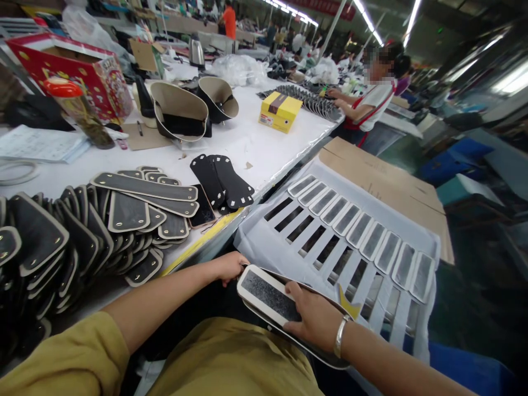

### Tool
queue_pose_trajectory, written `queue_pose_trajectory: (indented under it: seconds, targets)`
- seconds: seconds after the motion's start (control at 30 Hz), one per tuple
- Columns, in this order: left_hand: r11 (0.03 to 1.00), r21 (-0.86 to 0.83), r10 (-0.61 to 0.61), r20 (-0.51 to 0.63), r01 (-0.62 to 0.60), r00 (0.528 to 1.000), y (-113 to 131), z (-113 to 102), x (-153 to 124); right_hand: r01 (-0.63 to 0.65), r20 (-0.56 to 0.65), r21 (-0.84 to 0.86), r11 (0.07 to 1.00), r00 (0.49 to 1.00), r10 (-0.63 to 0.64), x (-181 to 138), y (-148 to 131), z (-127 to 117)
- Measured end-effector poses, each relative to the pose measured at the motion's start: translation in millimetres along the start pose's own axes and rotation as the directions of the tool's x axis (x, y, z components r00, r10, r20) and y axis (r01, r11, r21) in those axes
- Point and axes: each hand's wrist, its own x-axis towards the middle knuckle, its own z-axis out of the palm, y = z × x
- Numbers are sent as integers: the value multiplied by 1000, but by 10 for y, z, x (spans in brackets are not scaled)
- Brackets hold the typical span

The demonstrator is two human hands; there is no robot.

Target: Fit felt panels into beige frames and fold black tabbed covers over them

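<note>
Low in front of my body is a dark rounded panel with pale edging [256, 309]. On top of it lies a strip with a speckled grey centre and cream border [268, 291]. My right hand [315, 319], with a silver bangle at the wrist, presses the strip, thumb and fingers gripping across it. At the panel's near-left end my left hand [231, 268] is closed, its fingertips at the edge; exactly what they pinch is hidden. Several similar cream-edged strips [361, 228] lie in a row on the slatted, cloth-covered rack [305, 242] beside my right hand.
Piles of dark edged panels with metal studs [127, 209] cover the table's left side. Black pieces [223, 179], a yellow box [280, 111], a red carton [78, 69] and a red-lidded bottle [78, 110] stand beyond. Cardboard [383, 181] borders the rack; another person [367, 99] works behind.
</note>
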Motion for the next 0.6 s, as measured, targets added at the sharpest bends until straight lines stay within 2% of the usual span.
queue_pose_trajectory:
  seconds: [0.23,0.4,0.6]
  targets:
    - [993,119,-6,24,3,1000,-38,14,-205,208,79,-143,968,977,-199,2,96,129]
    - [992,117,-51,14,49,999,27,32,-331,191,75,-146,971,981,-181,19,126,146]
    - [994,106,-34,0,34,999,294,-191,-214,193,77,-208,959,981,-180,78,149,79]
